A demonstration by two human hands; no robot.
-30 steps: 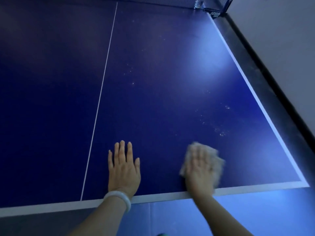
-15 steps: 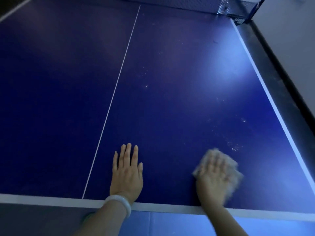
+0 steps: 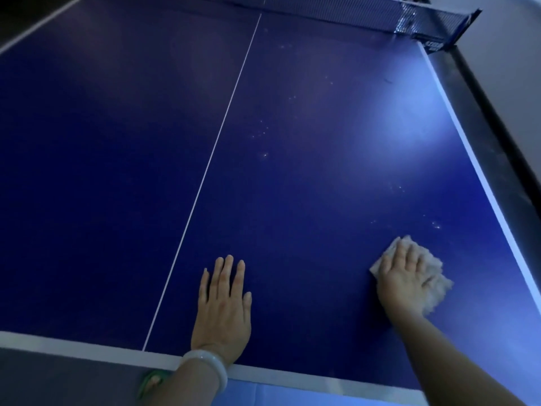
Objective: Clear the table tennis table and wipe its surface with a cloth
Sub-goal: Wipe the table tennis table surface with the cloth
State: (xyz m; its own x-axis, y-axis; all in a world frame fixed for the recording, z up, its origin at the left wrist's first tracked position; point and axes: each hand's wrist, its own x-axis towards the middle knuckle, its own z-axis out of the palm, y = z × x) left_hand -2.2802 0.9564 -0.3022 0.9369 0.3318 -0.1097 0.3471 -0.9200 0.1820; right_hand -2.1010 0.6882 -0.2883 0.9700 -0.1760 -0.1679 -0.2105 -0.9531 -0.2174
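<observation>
Blue tabletop [image 3: 292, 186] in the head view looks cleared already, so wiping's what's left: pale specks [image 3: 263, 133] toward the net [image 3: 351, 13] remain. Right hand [image 3: 407, 276], fingers flat, presses a fuzzy beige cloth [image 3: 433, 276] near the right edge. Left hand [image 3: 224, 306] rests flat, fingers straight, holding nothing.

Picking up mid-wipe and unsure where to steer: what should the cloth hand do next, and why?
Probably push the cloth forward and slightly right. The right hand presses it flat, and pale specks lie just beyond its far edge. The left hand rests flat on the table, bracing.
</observation>
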